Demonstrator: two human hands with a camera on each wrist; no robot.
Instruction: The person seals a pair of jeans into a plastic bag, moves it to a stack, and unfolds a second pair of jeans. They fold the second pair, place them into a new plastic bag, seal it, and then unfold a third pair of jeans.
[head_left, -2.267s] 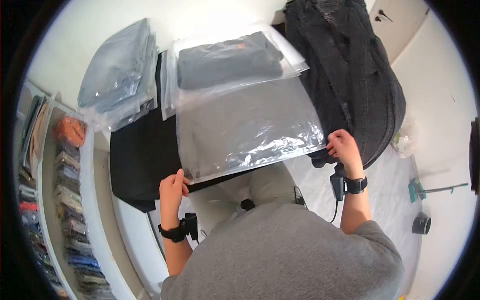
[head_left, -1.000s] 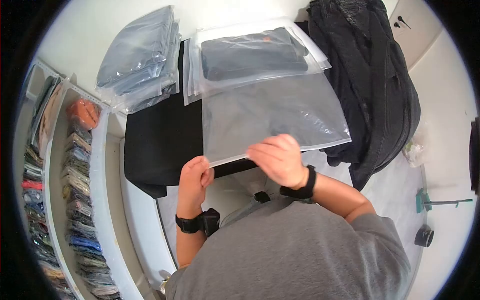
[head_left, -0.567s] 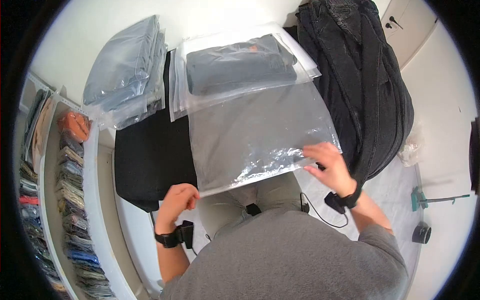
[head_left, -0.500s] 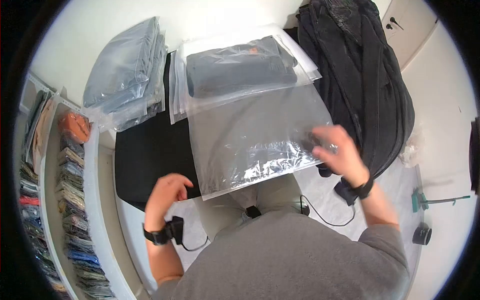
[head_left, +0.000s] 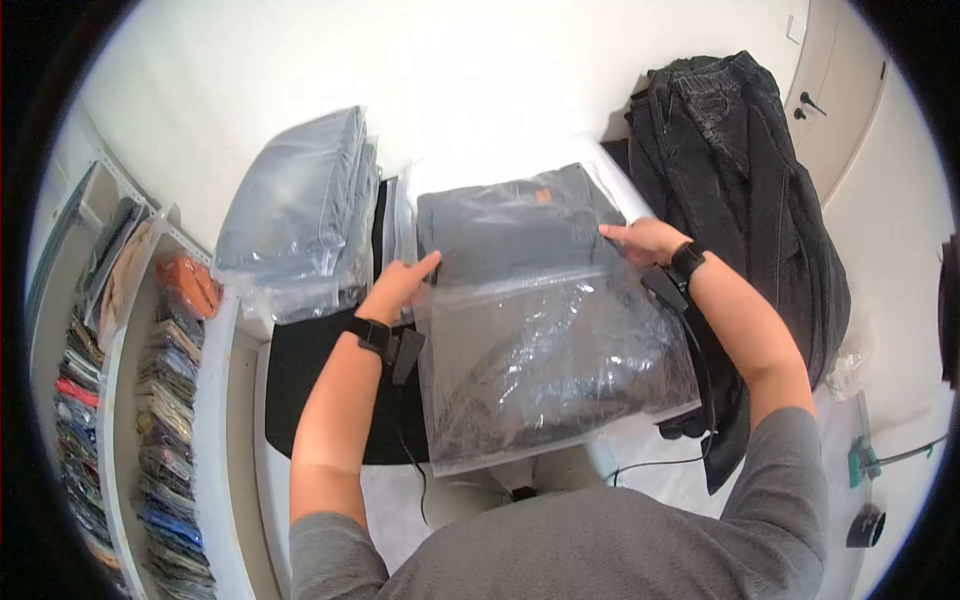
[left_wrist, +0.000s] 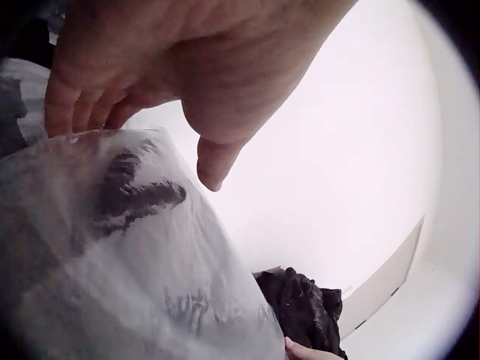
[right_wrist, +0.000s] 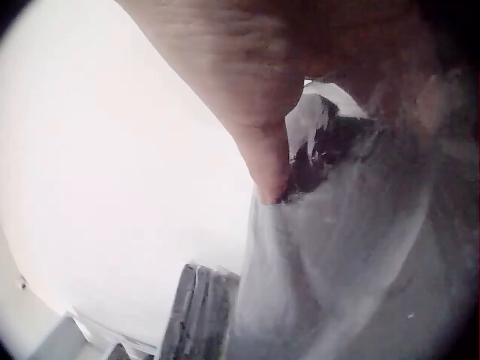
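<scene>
A large clear plastic bag (head_left: 550, 375) lies in front of me, with a folded dark grey garment (head_left: 510, 225) in its far part. An orange-brown patch shows on the garment. The near part of the bag is flat, wrinkled and shiny. My left hand (head_left: 400, 285) grips the left side of the bag beside the garment, thumb above and fingers mostly hidden. At the right side my right hand (head_left: 645, 240) holds it likewise, thumb on top. In the left wrist view the bag (left_wrist: 157, 262) slopes below the fingers; in the right wrist view the thumb presses the bag (right_wrist: 315, 277).
A stack of bagged garments (head_left: 295, 215) stands at the left on a black-covered surface (head_left: 320, 390). Black jeans (head_left: 740, 240) are heaped at the right. Shelves (head_left: 240, 400) with many packed clothes run along the left. Cables hang from both wrist cameras.
Both hands have left the near edge of the bag and moved forward to its sides by the garment. The head view has tilted up.
</scene>
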